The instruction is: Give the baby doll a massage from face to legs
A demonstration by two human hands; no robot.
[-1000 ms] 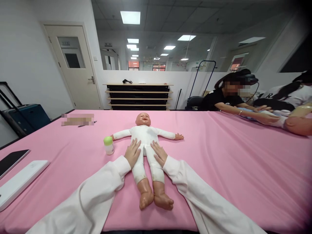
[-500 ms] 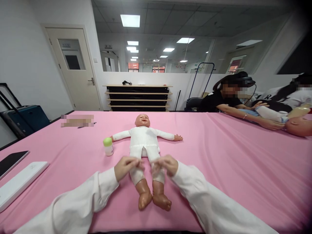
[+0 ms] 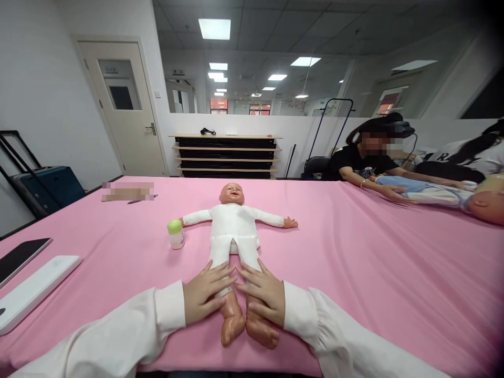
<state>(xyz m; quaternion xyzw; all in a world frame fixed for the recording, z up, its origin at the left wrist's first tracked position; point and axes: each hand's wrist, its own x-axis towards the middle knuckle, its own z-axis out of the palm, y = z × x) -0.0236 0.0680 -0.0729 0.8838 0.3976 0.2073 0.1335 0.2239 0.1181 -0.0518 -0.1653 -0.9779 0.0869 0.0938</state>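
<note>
Baby doll (image 3: 233, 221), feet toward near edge of bench (image 3: 118, 262): your left hand (image 3: 205, 293) and right hand (image 3: 265, 292), grip spread, shifted from thighs to lower legs, leaving upper thighs uncovered.

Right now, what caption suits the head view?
Left hand and right hand spread over the legs of a baby doll on pink cloth, a green-capped bottle nearby.

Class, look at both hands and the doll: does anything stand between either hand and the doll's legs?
Nothing visible does. The left hand and right hand lie over the doll at its legs, with no other object seen between. The green-lidded bottle stands aside, by the doll's arm on the person's left.
</note>
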